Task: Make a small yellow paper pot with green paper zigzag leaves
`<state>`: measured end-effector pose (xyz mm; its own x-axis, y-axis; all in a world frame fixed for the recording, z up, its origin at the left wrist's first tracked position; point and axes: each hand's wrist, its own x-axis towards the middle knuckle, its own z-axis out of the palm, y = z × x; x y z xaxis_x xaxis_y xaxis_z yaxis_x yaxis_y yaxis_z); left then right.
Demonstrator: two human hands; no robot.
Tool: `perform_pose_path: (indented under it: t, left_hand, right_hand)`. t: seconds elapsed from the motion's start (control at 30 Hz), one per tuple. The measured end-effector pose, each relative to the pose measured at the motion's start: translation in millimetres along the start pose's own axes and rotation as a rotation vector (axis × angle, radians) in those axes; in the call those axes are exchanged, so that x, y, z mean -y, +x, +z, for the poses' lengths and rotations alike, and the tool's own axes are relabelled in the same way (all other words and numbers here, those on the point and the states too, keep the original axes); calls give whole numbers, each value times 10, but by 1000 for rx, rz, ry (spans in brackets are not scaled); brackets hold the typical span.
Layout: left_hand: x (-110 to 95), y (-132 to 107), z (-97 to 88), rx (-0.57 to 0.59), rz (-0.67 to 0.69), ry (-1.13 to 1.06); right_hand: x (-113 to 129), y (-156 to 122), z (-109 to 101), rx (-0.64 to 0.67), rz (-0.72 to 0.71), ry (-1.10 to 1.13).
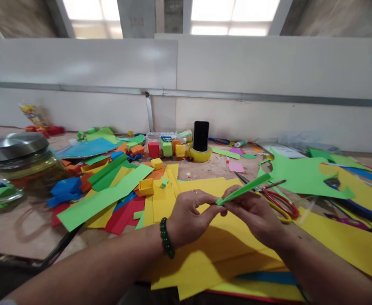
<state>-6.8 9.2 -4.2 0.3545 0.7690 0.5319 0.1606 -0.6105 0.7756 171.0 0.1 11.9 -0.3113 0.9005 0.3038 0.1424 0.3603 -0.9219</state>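
Note:
Between my two hands is a folded strip of green paper [247, 188], its long end rising to the right. The fingers of my left hand [190, 214] pinch its near left end; a dark green bead bracelet [167, 238] circles that wrist. My right hand [252, 212] grips the same strip just beside the left fingertips, thumb and fingers closed on it. Yellow paper sheets [205, 271] lie below both hands. Close to my right hand are scissors with red handles [283, 202], partly hidden by the hand.
A glass jar with a metal lid [14, 148] stands at the left. Small folded paper cubes [166, 148] are grouped at the back, near a phone [201, 135] propped on a yellow tape roll [200, 154]. Green sheets [300, 171] and dark blue-handled scissors [354, 207] lie right.

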Motion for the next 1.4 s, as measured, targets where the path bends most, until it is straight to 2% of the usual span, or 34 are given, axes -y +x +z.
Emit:
perform_pose_path:
  t: [0.2, 0.33, 0.5, 0.63, 0.73, 0.9, 0.97, 1.07, 1.17, 1.27, 1.4]
  left_hand:
    - [-48, -15, -24, 19, 48, 14]
    - [-22, -28, -11, -35, 50, 68]
    - [82, -25, 27, -15, 34, 217]
    - [162, 8, 69, 16, -52, 216]
    - [176, 20, 109, 11, -110, 151]
    - [152, 31, 156, -11, -216, -34]
    - [152, 59, 137, 39, -293, -167]
    - [147, 113, 58, 202, -434, -442]
    - [131, 148, -27, 327, -586, -642]
    - [124, 160, -75, 387, -687, -717]
    - [134, 172, -103, 379, -770, -752]
  right_hand:
    - [-43, 2, -31, 36, 23, 97]
    - [-44, -25, -16, 39, 44, 143]
    - [8, -10, 86, -131, 85, 11]
    - [-30, 58, 114, -190, 65, 38]
    - [-56, 85, 105, -194, 73, 72]
    - [-65, 90, 58, -131, 57, 90]
    - [-78, 108, 12, -126, 59, 72]
    - [-95, 139, -70, -113, 48, 33]
    - [-103, 149, -125, -16, 72, 61]
    - [-122, 145, -142, 55, 152, 129]
    - [-159, 159, -159, -45, 181, 126]
